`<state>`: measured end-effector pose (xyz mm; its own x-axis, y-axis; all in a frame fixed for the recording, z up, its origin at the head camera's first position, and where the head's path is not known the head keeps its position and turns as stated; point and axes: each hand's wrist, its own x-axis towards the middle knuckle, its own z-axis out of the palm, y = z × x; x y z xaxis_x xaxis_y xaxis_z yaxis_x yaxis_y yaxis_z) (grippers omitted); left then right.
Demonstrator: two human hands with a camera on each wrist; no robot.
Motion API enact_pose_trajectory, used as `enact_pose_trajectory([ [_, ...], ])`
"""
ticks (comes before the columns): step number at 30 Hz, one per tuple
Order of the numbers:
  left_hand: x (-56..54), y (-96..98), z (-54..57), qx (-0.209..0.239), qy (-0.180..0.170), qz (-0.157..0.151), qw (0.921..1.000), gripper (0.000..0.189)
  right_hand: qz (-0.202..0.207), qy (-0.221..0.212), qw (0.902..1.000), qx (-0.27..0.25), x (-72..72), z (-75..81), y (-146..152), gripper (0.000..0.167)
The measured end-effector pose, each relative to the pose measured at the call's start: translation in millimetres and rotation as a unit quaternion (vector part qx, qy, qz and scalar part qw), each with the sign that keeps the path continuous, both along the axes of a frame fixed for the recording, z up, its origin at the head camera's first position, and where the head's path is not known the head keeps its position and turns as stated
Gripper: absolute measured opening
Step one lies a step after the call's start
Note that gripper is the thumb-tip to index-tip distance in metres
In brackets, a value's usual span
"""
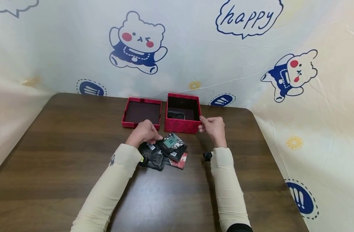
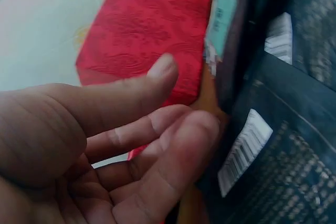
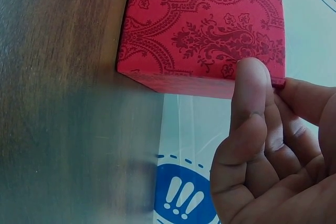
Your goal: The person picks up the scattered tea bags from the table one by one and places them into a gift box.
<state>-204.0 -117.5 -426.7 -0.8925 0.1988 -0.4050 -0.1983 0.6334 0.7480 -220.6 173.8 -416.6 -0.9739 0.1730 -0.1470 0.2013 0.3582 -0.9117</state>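
Several dark, flat foil packets [image 1: 153, 160] lie overlapping on the table, one with a green label [image 1: 171, 141] on top and one with red on it [image 1: 181, 161]. My left hand [image 1: 144, 132] is at their far left edge, fingers loosely bent. In the left wrist view a gap shows between thumb [image 2: 126, 98] and index finger, beside a packet with a barcode [image 2: 247, 150]. My right hand [image 1: 214, 129] holds the red box [image 1: 181, 126] by its near right corner, thumb at the rim. In the right wrist view the index finger [image 3: 249, 90] overlaps the patterned side.
The red box stands upright without its lid, with a dark packet [image 1: 176, 115] inside. Left of it the red lid [image 1: 143, 112] lies with its dark inside up. A printed cloth [image 1: 188, 48] hangs behind the brown wooden table [image 1: 64, 154].
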Motion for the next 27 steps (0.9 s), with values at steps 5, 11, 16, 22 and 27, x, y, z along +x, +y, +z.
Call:
enact_pose_trajectory([
  [5,-1.7,7.0,-9.0,-0.101,0.029,-0.036,0.9938,0.033,-0.005,-0.004,1.0,0.002,-0.4,-0.2,0,0.035],
  [11,-3.0,14.7,-12.9,-0.136,0.026,-0.032,0.9898,0.034,-0.004,-0.012,0.9999,0.005,0.2,-0.1,-1,0.035],
  [16,-3.9,15.1,-16.4,-0.135,0.02,-0.031,0.9902,0.027,-0.005,-0.016,0.9999,0.002,0.6,1.4,-2,0.035],
  [22,-4.7,14.1,-18.8,-0.137,0.027,-0.034,0.9897,0.025,-0.009,-0.014,0.9999,0.004,0.2,2.2,-2,0.035],
  [27,-2.9,15.2,-13.1,-0.128,0.028,-0.033,0.9909,0.034,-0.008,-0.017,0.9998,0.003,0.8,3.1,-1,0.036],
])
